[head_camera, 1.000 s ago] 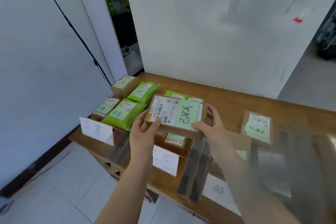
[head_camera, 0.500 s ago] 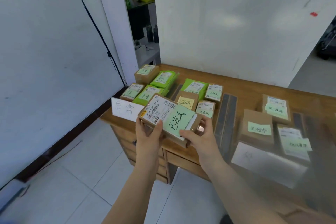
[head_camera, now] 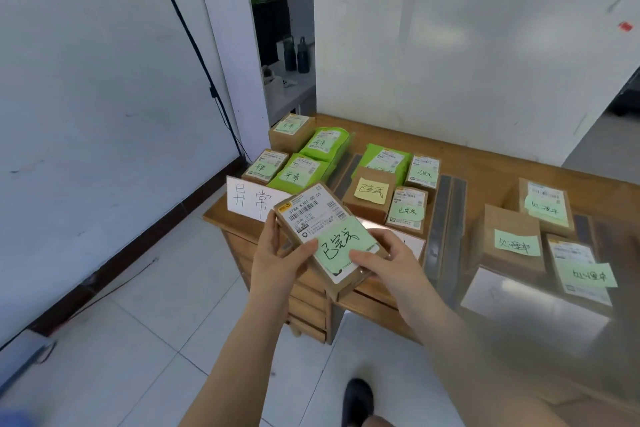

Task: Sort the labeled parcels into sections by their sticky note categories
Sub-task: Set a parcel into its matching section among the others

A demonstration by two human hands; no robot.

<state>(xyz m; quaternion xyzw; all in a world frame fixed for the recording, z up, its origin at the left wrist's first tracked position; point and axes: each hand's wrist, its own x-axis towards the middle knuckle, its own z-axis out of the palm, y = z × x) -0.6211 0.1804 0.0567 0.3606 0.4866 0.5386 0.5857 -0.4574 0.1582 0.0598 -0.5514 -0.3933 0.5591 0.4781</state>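
I hold a flat brown parcel (head_camera: pixel 317 215) with a white shipping label and a green sticky note (head_camera: pixel 341 242) above the table's front edge. My left hand (head_camera: pixel 277 253) grips its left side, thumb on top. My right hand (head_camera: pixel 388 260) grips its lower right corner, thumb on the note. Behind it lies the middle group: a box with a yellow note (head_camera: pixel 372 192), a green bag (head_camera: pixel 382 159) and two small boxes (head_camera: pixel 407 208). The left group of boxes and green bags (head_camera: pixel 301 163) sits behind a white section card (head_camera: pixel 254 198).
The wooden table (head_camera: pixel 485 163) has dark divider strips (head_camera: pixel 445 218) between sections. Three brown parcels with green notes (head_camera: pixel 516 243) lie on the right behind a blurred card (head_camera: pixel 519 298). White walls stand behind and left; a black cable (head_camera: pixel 194 45) runs down the left wall. Tiled floor lies below.
The view has pulled back and shifted left, so the whole table shows. The parcel in both hands has come nearer to me and lower, over the front edge.
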